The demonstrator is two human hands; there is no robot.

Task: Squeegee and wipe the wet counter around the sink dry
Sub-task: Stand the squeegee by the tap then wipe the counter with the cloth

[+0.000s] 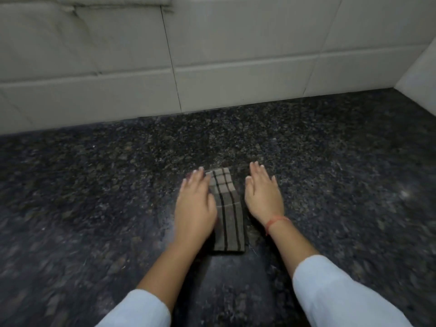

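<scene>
On counter (94, 185), flat spread hands: left hand (194, 208) overlapping cloth (230, 218), right hand (263, 194) beside, no grip.

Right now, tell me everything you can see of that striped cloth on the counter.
The cloth looks like woven brown-grey fabric with dark stripes running along its length and a few crossing near the far end. It is folded into a narrow, thick rectangle, lying flat on the dark speckled counter, long axis pointing toward the tiled wall. The left hand lies flat over its left edge; the right hand rests beside its right edge, contact unclear. Whether it is damp cannot be told.
</scene>
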